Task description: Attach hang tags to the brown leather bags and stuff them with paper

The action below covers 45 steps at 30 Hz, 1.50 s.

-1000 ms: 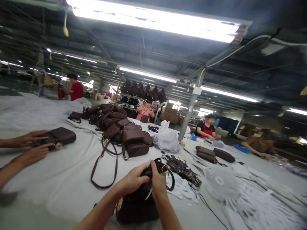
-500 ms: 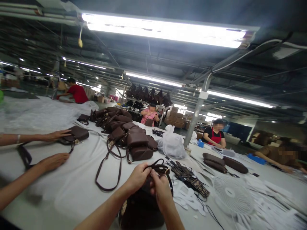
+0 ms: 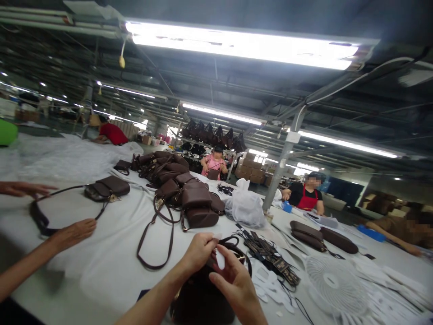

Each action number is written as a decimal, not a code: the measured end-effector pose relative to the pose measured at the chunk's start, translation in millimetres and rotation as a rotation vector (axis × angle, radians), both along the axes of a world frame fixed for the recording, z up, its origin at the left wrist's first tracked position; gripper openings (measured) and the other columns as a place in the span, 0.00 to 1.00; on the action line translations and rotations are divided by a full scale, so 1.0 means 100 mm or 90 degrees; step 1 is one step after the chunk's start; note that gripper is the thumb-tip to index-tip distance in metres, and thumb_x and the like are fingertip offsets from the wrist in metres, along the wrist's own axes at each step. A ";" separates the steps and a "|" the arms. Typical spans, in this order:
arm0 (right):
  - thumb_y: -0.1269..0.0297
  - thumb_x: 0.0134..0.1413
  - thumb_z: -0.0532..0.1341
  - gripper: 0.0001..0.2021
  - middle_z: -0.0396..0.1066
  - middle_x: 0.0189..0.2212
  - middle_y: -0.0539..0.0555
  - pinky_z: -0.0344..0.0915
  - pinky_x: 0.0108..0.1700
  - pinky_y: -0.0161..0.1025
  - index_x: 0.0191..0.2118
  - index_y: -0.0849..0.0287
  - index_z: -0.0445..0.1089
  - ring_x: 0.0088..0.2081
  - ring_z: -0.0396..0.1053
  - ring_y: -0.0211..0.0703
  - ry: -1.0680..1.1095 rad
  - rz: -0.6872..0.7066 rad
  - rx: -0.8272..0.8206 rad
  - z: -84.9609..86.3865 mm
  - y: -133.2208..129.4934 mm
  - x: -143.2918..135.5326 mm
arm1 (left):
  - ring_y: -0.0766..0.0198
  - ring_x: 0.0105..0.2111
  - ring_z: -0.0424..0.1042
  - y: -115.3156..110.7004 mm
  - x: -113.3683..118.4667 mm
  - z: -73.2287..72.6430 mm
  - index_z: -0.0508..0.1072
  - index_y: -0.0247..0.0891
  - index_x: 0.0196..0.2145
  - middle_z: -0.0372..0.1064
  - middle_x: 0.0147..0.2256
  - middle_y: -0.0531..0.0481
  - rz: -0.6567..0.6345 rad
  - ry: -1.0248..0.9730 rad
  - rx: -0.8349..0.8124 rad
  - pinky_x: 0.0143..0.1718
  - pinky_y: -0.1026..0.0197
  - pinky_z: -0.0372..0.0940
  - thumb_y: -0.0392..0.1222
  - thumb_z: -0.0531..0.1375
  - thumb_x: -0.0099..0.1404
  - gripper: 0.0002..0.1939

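A dark brown bag (image 3: 203, 298) stands upright at the table's near edge, below my two hands. My left hand (image 3: 202, 250) is closed in a pinch on a small white piece (image 3: 219, 258) above the bag's top. Close on its right, my right hand (image 3: 233, 280) has its thumb and fingers apart, with the fingertips beside the white piece. Whether they touch it is hard to tell. The bag's dark straps (image 3: 232, 243) loop up behind my hands.
Piled brown bags (image 3: 196, 198) lie ahead. Black tags (image 3: 270, 257), white cut pieces (image 3: 267, 282) and a white fan (image 3: 333, 282) are to the right. At left, another person's hands (image 3: 76, 232) are by a bag (image 3: 107, 187). Other people sit farther off.
The white piece now shows between my hands, and my right hand has opened from its pinch. The other person's upper hand has moved left, off the bag.
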State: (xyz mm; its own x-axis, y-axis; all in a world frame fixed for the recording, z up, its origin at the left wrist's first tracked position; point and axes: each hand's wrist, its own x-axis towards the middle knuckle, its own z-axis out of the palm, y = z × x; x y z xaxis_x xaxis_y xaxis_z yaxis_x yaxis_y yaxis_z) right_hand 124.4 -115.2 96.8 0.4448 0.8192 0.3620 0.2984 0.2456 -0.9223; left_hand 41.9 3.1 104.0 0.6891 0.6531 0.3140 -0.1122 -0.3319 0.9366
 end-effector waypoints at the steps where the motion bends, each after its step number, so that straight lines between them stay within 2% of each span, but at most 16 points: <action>1: 0.61 0.38 0.70 0.26 0.74 0.46 0.57 0.72 0.43 0.40 0.48 0.56 0.74 0.44 0.73 0.50 0.001 0.015 -0.002 -0.01 -0.01 0.02 | 0.66 0.20 0.61 -0.01 0.00 0.01 0.61 0.38 0.20 0.58 0.18 0.55 0.000 -0.004 -0.003 0.23 0.65 0.57 0.52 0.52 0.61 0.18; 2: 0.60 0.41 0.69 0.23 0.74 0.46 0.57 0.72 0.43 0.40 0.48 0.56 0.74 0.44 0.72 0.50 -0.003 0.015 -0.007 0.00 -0.02 0.04 | 0.66 0.21 0.61 -0.03 0.00 0.01 0.62 0.38 0.19 0.58 0.18 0.55 0.000 -0.010 0.005 0.24 0.65 0.57 0.50 0.52 0.60 0.17; 4: 0.55 0.48 0.64 0.17 0.74 0.42 0.58 0.73 0.34 0.37 0.43 0.57 0.75 0.40 0.73 0.48 -0.034 -0.024 -0.010 0.03 -0.03 0.07 | 0.66 0.23 0.61 -0.06 0.00 0.02 0.63 0.37 0.19 0.60 0.19 0.55 0.000 -0.024 0.044 0.27 0.64 0.57 0.47 0.53 0.60 0.16; 7: 0.49 0.52 0.61 0.17 0.73 0.31 0.55 0.63 0.20 0.32 0.32 0.60 0.74 0.22 0.66 0.37 -0.053 -0.096 -0.007 0.10 -0.01 0.10 | 0.66 0.26 0.62 -0.11 0.01 0.02 0.65 0.36 0.21 0.62 0.21 0.54 0.026 -0.037 0.113 0.30 0.64 0.56 0.44 0.53 0.61 0.14; 9: 0.46 0.50 0.62 0.20 0.71 0.27 0.52 0.60 0.18 0.31 0.31 0.61 0.72 0.18 0.62 0.32 0.013 -0.101 -0.022 0.14 0.02 0.11 | 0.65 0.27 0.62 -0.13 0.02 0.01 0.65 0.36 0.23 0.63 0.23 0.54 0.057 -0.036 0.132 0.30 0.65 0.56 0.43 0.53 0.61 0.12; 14: 0.42 0.37 0.67 0.25 0.69 0.22 0.49 0.60 0.16 0.28 0.31 0.62 0.69 0.21 0.68 0.36 0.173 -0.065 -0.062 0.16 0.09 0.14 | 0.64 0.28 0.67 -0.16 -0.01 -0.03 0.68 0.38 0.34 0.70 0.27 0.53 0.065 -0.008 0.171 0.31 0.65 0.58 0.39 0.52 0.63 0.07; 18: 0.44 0.35 0.68 0.24 0.66 0.17 0.46 0.54 0.12 0.26 0.26 0.62 0.67 0.15 0.62 0.31 0.169 -0.054 -0.125 0.19 0.09 0.17 | 0.63 0.28 0.71 -0.18 -0.03 -0.07 0.67 0.41 0.48 0.74 0.30 0.52 0.086 0.034 0.209 0.31 0.65 0.60 0.37 0.50 0.64 0.15; 21: 0.43 0.36 0.66 0.23 0.66 0.14 0.46 0.51 0.12 0.25 0.24 0.62 0.66 0.13 0.59 0.29 0.167 -0.051 -0.153 0.20 0.08 0.18 | 0.61 0.30 0.73 -0.19 -0.02 -0.12 0.66 0.42 0.53 0.76 0.33 0.51 0.104 0.054 0.246 0.34 0.64 0.62 0.38 0.50 0.65 0.19; 28: 0.43 0.40 0.63 0.22 0.63 0.10 0.46 0.42 0.12 0.26 0.22 0.61 0.65 0.09 0.50 0.26 0.168 -0.043 -0.169 0.21 0.09 0.20 | 0.61 0.36 0.75 -0.17 -0.02 -0.19 0.69 0.44 0.52 0.76 0.38 0.49 0.097 0.037 0.329 0.40 0.64 0.65 0.38 0.48 0.67 0.18; 31: 0.42 0.40 0.64 0.23 0.62 0.11 0.45 0.40 0.13 0.26 0.23 0.61 0.64 0.10 0.50 0.25 0.177 -0.043 -0.133 0.22 0.11 0.19 | 0.61 0.38 0.75 -0.18 -0.05 -0.17 0.70 0.44 0.50 0.76 0.41 0.48 0.068 0.019 0.339 0.40 0.65 0.65 0.37 0.48 0.67 0.18; 34: 0.41 0.39 0.64 0.24 0.63 0.11 0.45 0.40 0.13 0.26 0.25 0.60 0.64 0.09 0.49 0.26 0.152 -0.052 -0.097 0.13 0.13 0.22 | 0.62 0.35 0.74 -0.21 -0.08 -0.16 0.71 0.43 0.47 0.76 0.38 0.49 0.060 0.019 0.349 0.37 0.66 0.64 0.35 0.49 0.65 0.16; 36: 0.42 0.36 0.66 0.24 0.64 0.11 0.45 0.43 0.12 0.26 0.28 0.59 0.64 0.09 0.52 0.28 0.135 -0.070 -0.110 0.03 0.16 0.30 | 0.62 0.33 0.74 -0.21 -0.08 -0.19 0.72 0.43 0.44 0.76 0.35 0.50 0.057 0.016 0.365 0.36 0.66 0.64 0.33 0.50 0.64 0.16; 38: 0.45 0.30 0.70 0.27 0.66 0.13 0.45 0.53 0.14 0.28 0.34 0.57 0.66 0.12 0.60 0.34 0.182 -0.058 -0.127 -0.06 0.20 0.40 | 0.62 0.33 0.74 -0.19 -0.05 -0.23 0.73 0.43 0.41 0.76 0.34 0.49 0.061 0.008 0.388 0.35 0.66 0.63 0.32 0.51 0.62 0.15; 40: 0.45 0.30 0.71 0.31 0.67 0.17 0.44 0.62 0.19 0.30 0.41 0.56 0.66 0.18 0.68 0.37 0.264 -0.027 -0.107 -0.08 0.24 0.48 | 0.62 0.33 0.73 -0.16 -0.02 -0.25 0.74 0.42 0.38 0.76 0.33 0.49 0.076 0.003 0.405 0.34 0.66 0.63 0.31 0.51 0.61 0.14; 42: 0.42 0.33 0.69 0.31 0.67 0.18 0.44 0.63 0.20 0.30 0.42 0.57 0.68 0.20 0.69 0.37 0.290 0.009 -0.113 -0.03 0.24 0.51 | 0.62 0.32 0.73 -0.15 -0.02 -0.25 0.73 0.41 0.37 0.76 0.33 0.49 0.082 -0.007 0.413 0.34 0.66 0.62 0.32 0.50 0.63 0.13; 45: 0.40 0.39 0.66 0.26 0.67 0.17 0.46 0.59 0.18 0.30 0.36 0.59 0.69 0.16 0.65 0.35 0.166 0.081 -0.204 0.14 0.22 0.51 | 0.63 0.31 0.72 -0.15 -0.04 -0.23 0.72 0.41 0.36 0.75 0.31 0.49 0.060 -0.020 0.417 0.34 0.66 0.62 0.33 0.49 0.64 0.13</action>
